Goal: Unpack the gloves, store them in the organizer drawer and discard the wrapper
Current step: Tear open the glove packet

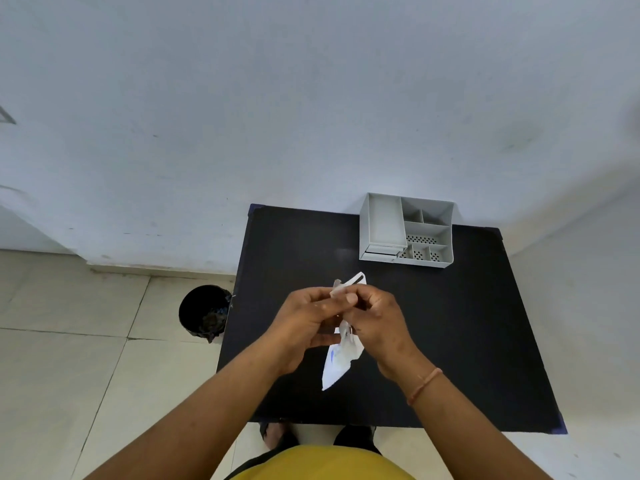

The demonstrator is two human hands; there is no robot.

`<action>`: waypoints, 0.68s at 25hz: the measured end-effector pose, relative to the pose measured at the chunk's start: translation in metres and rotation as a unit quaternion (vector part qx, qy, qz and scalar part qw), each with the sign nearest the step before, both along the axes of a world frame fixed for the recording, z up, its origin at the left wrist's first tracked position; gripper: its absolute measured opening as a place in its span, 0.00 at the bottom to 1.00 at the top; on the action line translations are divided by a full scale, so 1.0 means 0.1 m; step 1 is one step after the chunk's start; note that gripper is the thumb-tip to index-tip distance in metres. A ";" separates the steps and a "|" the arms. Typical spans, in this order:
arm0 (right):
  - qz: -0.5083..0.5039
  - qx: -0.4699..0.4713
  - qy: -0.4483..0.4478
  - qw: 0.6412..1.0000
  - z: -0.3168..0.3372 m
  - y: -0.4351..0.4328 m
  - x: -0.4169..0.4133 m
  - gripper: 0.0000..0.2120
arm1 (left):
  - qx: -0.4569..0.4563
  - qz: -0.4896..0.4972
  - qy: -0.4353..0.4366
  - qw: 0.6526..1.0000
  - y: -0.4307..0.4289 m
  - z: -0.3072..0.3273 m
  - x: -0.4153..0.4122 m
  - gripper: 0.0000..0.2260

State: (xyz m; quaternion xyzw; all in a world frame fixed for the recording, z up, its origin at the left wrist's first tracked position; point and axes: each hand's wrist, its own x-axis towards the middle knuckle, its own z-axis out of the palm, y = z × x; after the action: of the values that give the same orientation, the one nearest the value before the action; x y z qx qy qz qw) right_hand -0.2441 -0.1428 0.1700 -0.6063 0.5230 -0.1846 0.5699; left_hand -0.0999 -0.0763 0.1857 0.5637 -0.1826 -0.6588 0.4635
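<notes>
Here, above a black worktop (450, 341), a person's two bare hands meet over a white glove wrapper (337, 362) held clear of the surface. The left hand (304, 323) and the right hand (375, 323) are pressed close together, their fingers (349, 299) curled tight and pinching the upper part of the packet between them. A torn white flap sticks up past the knuckles toward the far side, while the longer lower part of the wrapper, marked with blue print, hangs down and tapers to a point near the person's body. Whether any glove has come out of the packet cannot be told, as the hands cover its middle.

At the far right of the worktop, set against the pale wall (311, 98), stands a grey plastic desk organizer (407, 232). It has one long tray compartment on its left, several smaller cells on its right with perforated floors, and a shallow drawer (381, 255) at its near left base that appears pushed in or nearly so. It stands well apart from the hands.

On the tiled floor (69, 375) just beside the worktop's left edge sits a round black waste bin (204, 311) with dark crumpled material inside. A thin orange band (424, 386) circles the right wrist, and a yellow garment (322, 464) shows at the bottom edge.
</notes>
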 end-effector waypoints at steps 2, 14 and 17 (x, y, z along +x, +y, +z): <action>0.011 0.042 -0.025 0.999 0.02 0.00 -0.06 0.11 | 0.012 0.021 -0.035 0.999 -0.01 0.01 -0.02 0.09; -0.130 0.022 0.039 0.991 0.06 -0.02 -0.15 0.17 | 0.062 0.069 -0.203 0.975 -0.07 -0.20 0.22 0.06; 0.033 -0.119 0.204 0.971 0.12 0.02 -0.12 0.12 | 0.042 0.046 -0.271 0.960 -0.09 -0.19 0.22 0.05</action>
State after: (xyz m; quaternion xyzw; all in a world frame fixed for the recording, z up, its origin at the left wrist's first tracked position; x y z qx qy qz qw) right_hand -0.2557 -0.1405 0.1820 -0.7117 0.5822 -0.0985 0.3806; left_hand -0.0777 -0.0853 0.1664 0.7479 -0.2477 -0.4660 0.4026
